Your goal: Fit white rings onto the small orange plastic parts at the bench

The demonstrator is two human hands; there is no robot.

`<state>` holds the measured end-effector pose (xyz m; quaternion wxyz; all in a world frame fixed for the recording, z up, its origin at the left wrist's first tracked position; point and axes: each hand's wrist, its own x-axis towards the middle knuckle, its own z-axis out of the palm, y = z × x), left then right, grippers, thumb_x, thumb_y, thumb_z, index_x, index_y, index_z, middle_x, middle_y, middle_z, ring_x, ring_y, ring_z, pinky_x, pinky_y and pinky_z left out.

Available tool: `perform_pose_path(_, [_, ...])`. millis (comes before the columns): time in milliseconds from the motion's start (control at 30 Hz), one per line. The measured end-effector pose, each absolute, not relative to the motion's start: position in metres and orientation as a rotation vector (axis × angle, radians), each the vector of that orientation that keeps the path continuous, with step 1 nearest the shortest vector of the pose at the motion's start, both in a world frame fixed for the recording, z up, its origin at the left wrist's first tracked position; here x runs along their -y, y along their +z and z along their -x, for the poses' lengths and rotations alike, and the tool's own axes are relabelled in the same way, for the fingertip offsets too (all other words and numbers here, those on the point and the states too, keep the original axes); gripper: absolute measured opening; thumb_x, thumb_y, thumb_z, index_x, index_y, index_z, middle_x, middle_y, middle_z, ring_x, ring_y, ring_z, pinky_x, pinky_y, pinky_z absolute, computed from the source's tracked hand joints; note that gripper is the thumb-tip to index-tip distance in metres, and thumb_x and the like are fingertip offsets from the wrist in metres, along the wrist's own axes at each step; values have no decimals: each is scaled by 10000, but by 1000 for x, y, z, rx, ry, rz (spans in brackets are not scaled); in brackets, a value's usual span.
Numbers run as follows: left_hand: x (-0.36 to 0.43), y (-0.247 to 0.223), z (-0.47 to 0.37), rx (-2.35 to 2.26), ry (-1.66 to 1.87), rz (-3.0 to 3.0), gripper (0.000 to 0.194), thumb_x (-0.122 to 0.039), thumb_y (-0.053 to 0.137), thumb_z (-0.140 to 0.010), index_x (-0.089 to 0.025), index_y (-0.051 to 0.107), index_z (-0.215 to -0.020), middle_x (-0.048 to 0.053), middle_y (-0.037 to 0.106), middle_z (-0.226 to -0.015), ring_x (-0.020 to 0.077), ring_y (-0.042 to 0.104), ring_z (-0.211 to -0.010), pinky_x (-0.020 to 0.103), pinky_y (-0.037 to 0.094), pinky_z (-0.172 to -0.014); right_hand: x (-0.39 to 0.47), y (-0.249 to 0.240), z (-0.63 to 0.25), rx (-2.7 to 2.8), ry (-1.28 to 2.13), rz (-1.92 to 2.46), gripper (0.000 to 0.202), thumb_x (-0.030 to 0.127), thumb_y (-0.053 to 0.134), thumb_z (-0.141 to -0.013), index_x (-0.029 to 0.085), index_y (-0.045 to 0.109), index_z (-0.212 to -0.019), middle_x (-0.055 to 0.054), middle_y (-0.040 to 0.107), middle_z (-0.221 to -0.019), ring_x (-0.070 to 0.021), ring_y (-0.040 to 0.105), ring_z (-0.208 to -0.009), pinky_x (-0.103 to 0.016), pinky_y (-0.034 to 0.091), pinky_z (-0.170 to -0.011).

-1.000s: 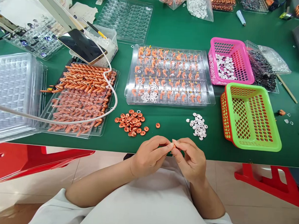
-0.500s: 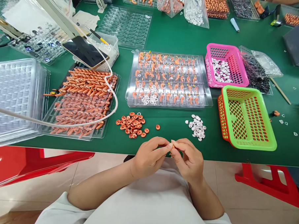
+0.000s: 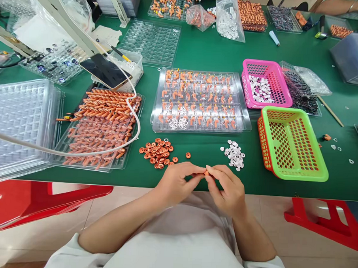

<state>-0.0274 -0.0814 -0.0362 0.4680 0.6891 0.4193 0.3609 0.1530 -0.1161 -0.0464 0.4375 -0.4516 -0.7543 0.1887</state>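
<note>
My left hand (image 3: 177,181) and my right hand (image 3: 227,189) meet fingertip to fingertip over the table's front edge. Both pinch one small orange piece (image 3: 206,172), mostly covered by the fingers. Just beyond my left hand lies a pile of round orange discs (image 3: 158,151), with a single disc (image 3: 188,155) apart to its right. A pile of small white discs (image 3: 235,155) is beyond my right hand. Behind both piles, a clear tray (image 3: 198,99) holds rows of curved orange pieces and some white rings.
Pink basket (image 3: 267,84) with white pieces and green basket (image 3: 294,143) stand at right. At left are a tray of orange parts (image 3: 102,126), stacked clear trays (image 3: 16,119), a phone (image 3: 106,70) and a white cable (image 3: 135,112). A person's arm (image 3: 340,6) shows at top right.
The camera view has tilted slightly, so the table's items sit a little lower in the picture. My hands stay together around the orange piece, with the fingers slightly shifted. A person's arm now shows at top right.
</note>
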Motion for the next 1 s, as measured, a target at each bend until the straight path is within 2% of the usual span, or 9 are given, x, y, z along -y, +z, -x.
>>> perform_pose_path(100, [76, -26, 30, -964, 625, -1207, 179, -251, 685, -843, -188, 773, -986, 64, 787, -953, 207, 738, -854, 305, 596, -796, 115, -48, -157, 1947, 403, 1107, 479, 17, 585, -858, 173, 559, -1310, -110, 671, -957, -206, 660, -847, -329, 589, -688])
perform_pose_path(233, [71, -28, 29, -941, 580, -853, 178, -302, 779, -764, -153, 782, -861, 49, 774, -783, 168, 715, -715, 287, 598, -737, 115, -50, -159, 2033, 370, 1079, 566, 45, 544, -890, 202, 459, -1426, -110, 669, -972, -220, 653, -867, -341, 590, -680])
perform_pose_path(367, [73, -37, 25, -998, 615, -647, 194, -288, 843, -695, -133, 771, -787, 34, 750, -723, 137, 697, -662, 254, 587, -699, 114, -51, -157, 2045, 432, 1067, 605, 46, 500, -912, 233, 392, -1477, -113, 649, -998, -218, 645, -897, -341, 594, -692])
perform_pose_path(600, [74, -38, 22, -953, 652, -449, 208, -253, 881, -643, -122, 772, -763, 42, 751, -712, 121, 694, -650, 226, 571, -666, 112, -45, -156, 1965, 553, 1065, 554, 57, 514, -916, 256, 463, -1431, -103, 636, -1034, -201, 643, -904, -339, 593, -726])
perform_pose_path(733, [75, -37, 20, -920, 668, -385, 209, -228, 890, -623, -120, 761, -748, 40, 749, -722, 130, 697, -662, 253, 577, -681, 112, -43, -157, 1917, 639, 1077, 520, 69, 525, -917, 264, 507, -1398, -99, 628, -1067, -200, 646, -933, -343, 590, -750])
perform_pose_path(1000, [79, -40, 19, -918, 714, -468, 185, -187, 890, -608, -149, 745, -717, 12, 748, -681, 119, 692, -654, 247, 559, -695, 114, -40, -156, 1689, 864, 1076, 406, 95, 548, -924, 292, 636, -1268, -73, 636, -1054, -191, 646, -950, -342, 584, -781])
